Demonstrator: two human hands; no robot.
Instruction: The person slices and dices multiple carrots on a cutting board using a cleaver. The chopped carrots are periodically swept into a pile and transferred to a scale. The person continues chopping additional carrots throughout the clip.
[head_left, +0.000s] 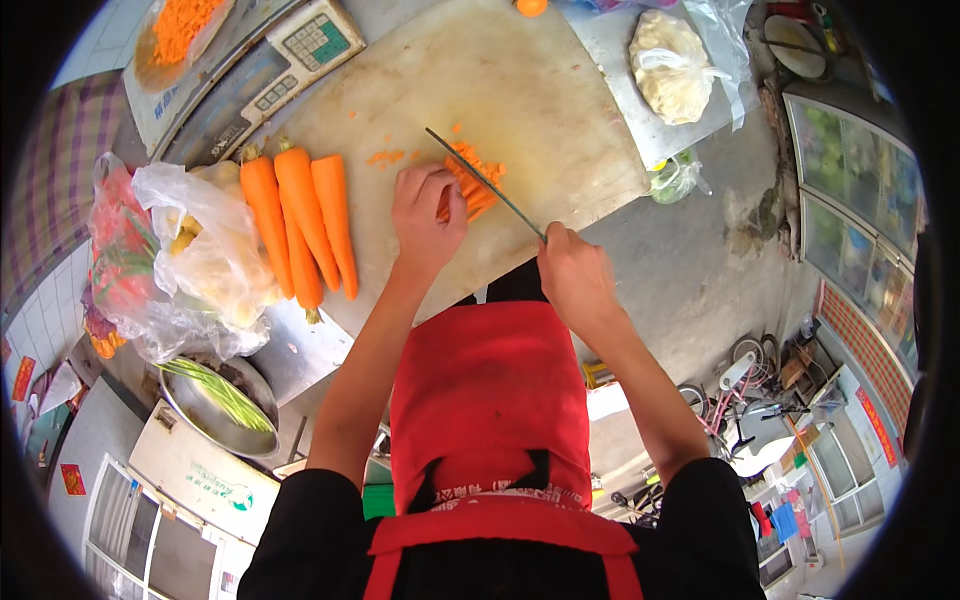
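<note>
My right hand (576, 274) is closed round the handle end of a kitchen knife (487, 184), whose blade stands edge-down across a heap of cut carrot (478, 196). Bent fingers of my left hand (429, 214) rest on the carrot strips just left of the blade and hold them. Small carrot bits (385, 157) lie scattered beyond that hand on the large, worn cutting board (525, 82). Several whole-looking carrots (300, 202) lie side by side at the board's left. A carrot piece (532, 7) sits at its far edge.
A weighing scale (259, 90) stands at the back left, with shredded carrot (182, 30) in a bag on it. Plastic bags of produce (217, 240) crowd the left side. A metal basin (271, 442) holds long green stalks. At the back right is a tied bag of pale food (671, 71).
</note>
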